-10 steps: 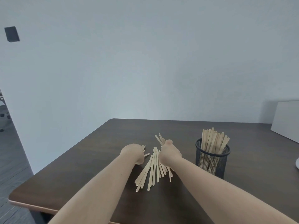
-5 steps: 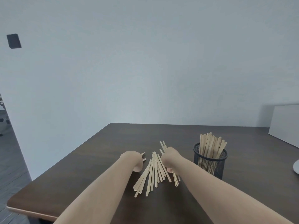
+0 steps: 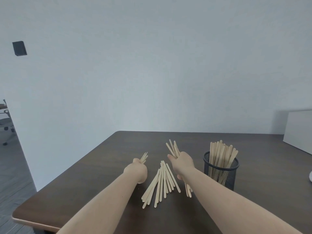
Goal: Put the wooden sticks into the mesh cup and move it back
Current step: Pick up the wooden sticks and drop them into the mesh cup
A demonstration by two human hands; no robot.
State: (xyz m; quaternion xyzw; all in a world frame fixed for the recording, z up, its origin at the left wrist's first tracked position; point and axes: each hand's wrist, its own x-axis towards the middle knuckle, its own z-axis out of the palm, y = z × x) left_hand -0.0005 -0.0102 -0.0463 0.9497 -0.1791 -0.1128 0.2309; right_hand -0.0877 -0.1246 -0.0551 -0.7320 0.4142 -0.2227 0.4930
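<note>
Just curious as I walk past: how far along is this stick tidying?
Partly done. The mesh cup on the table already holds many sticks. The right hand grips a bundle and the left hand a few. A loose pile lies between them, and the cup is yet to be moved.

Between the left hand (image 3: 135, 171) and the right hand (image 3: 183, 163), a fan of loose sticks (image 3: 160, 183) covers the dark table (image 3: 101, 166). The mesh cup (image 3: 220, 171), packed with upright sticks, stands just right of the right forearm. Bare tabletop lies open behind the hands and left of them. A white box (image 3: 298, 130) blocks the far right edge.
</note>
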